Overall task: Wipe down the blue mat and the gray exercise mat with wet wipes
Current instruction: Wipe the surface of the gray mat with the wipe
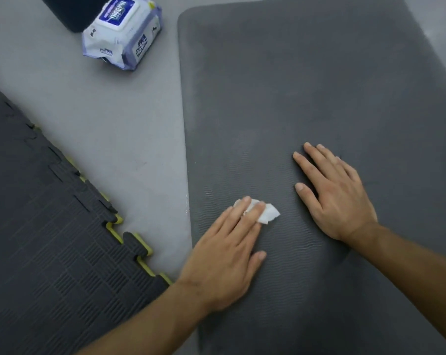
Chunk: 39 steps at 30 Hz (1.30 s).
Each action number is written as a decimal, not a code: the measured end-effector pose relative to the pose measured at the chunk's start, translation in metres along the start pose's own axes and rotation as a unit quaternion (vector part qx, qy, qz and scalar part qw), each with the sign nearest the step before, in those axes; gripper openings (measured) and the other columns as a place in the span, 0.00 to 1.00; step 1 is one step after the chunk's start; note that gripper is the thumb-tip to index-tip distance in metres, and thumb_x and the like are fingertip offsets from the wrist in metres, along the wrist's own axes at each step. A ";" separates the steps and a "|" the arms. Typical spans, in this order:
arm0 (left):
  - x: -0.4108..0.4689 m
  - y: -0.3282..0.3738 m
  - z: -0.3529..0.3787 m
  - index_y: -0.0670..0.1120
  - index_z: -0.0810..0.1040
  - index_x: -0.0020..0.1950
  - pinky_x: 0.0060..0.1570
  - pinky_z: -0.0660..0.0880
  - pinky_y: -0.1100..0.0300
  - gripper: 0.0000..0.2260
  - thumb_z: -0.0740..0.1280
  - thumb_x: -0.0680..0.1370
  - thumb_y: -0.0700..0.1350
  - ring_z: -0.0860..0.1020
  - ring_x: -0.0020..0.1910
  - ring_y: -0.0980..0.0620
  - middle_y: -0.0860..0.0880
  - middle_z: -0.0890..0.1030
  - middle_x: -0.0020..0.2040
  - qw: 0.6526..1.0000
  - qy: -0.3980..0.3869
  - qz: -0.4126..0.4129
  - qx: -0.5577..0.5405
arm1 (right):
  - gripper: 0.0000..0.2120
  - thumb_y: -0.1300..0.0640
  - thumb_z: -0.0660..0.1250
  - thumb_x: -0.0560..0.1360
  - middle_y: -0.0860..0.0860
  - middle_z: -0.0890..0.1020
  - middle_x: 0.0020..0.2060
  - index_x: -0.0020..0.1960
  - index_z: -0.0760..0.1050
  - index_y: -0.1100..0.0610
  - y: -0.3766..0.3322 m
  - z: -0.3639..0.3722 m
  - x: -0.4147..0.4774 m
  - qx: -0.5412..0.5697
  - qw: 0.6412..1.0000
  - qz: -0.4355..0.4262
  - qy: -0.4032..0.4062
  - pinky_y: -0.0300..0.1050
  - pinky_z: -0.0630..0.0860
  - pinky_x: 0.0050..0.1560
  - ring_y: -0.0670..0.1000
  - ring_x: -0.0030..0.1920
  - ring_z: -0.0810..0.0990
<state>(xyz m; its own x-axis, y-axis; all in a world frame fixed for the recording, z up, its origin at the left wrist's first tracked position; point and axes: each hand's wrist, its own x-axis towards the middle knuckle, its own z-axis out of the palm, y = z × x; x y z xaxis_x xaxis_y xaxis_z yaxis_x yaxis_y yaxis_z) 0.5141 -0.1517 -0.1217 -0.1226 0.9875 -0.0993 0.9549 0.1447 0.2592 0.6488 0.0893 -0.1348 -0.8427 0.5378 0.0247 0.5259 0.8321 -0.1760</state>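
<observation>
The gray exercise mat [306,85] lies flat and fills the right half of the view, with a ribbed surface near me. My left hand [227,252] presses a crumpled white wet wipe [265,213] onto the mat under its fingertips, close to the mat's left edge. To the right of it, my right hand [337,193] rests flat on the mat, fingers spread, holding nothing. No blue mat is in view.
A white and purple pack of wet wipes [123,32] lies on the light gray floor [109,129] at the top left, beside a dark object [70,11]. Dark interlocking foam tiles with yellow edging [45,239] cover the lower left.
</observation>
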 end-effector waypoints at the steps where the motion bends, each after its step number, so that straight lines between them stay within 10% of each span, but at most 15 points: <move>1: 0.000 -0.003 0.001 0.43 0.54 0.84 0.82 0.49 0.50 0.29 0.49 0.86 0.56 0.44 0.84 0.51 0.50 0.52 0.85 1.000 0.000 0.005 0.005 | 0.29 0.41 0.50 0.84 0.47 0.57 0.83 0.83 0.59 0.48 0.000 0.000 0.000 0.001 1.000 0.001 0.000 0.55 0.55 0.81 0.48 0.83 0.52; 8: 0.092 -0.072 -0.016 0.41 0.61 0.82 0.82 0.52 0.48 0.30 0.48 0.85 0.56 0.54 0.83 0.47 0.46 0.61 0.83 0.998 0.041 -0.054 0.016 | 0.29 0.39 0.49 0.85 0.46 0.55 0.84 0.83 0.58 0.46 0.000 -0.002 0.000 0.000 1.000 0.009 -0.015 0.53 0.53 0.81 0.46 0.83 0.49; 20: 0.169 -0.126 -0.045 0.42 0.50 0.85 0.82 0.42 0.49 0.30 0.50 0.86 0.56 0.43 0.84 0.48 0.48 0.47 0.85 0.977 0.025 -0.210 -0.021 | 0.30 0.39 0.47 0.85 0.46 0.51 0.84 0.85 0.51 0.46 -0.002 -0.007 0.005 -0.025 0.998 0.007 -0.061 0.53 0.50 0.82 0.47 0.84 0.45; 33: 0.093 -0.028 -0.026 0.42 0.54 0.84 0.82 0.48 0.49 0.31 0.51 0.86 0.59 0.43 0.84 0.49 0.50 0.49 0.85 0.997 -0.047 0.049 0.021 | 0.34 0.36 0.47 0.84 0.49 0.50 0.85 0.85 0.50 0.51 0.072 -0.019 0.189 0.015 0.989 0.139 -0.055 0.55 0.46 0.82 0.51 0.84 0.47; 39: 0.164 -0.102 -0.044 0.43 0.61 0.83 0.82 0.51 0.48 0.28 0.47 0.86 0.56 0.50 0.84 0.49 0.49 0.57 0.84 0.998 -0.005 -0.039 0.039 | 0.34 0.34 0.46 0.84 0.50 0.53 0.84 0.84 0.52 0.50 0.076 -0.012 0.189 0.002 0.991 0.134 0.003 0.55 0.49 0.82 0.50 0.84 0.48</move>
<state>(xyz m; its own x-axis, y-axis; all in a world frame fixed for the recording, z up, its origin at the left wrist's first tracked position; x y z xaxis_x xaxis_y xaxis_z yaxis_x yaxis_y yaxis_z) 0.3850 -0.0014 -0.1226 -0.1950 0.9726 -0.1265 0.9608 0.2153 0.1748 0.5311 0.2561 -0.1315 -0.6718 0.7405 -0.0183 0.7306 0.6583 -0.1815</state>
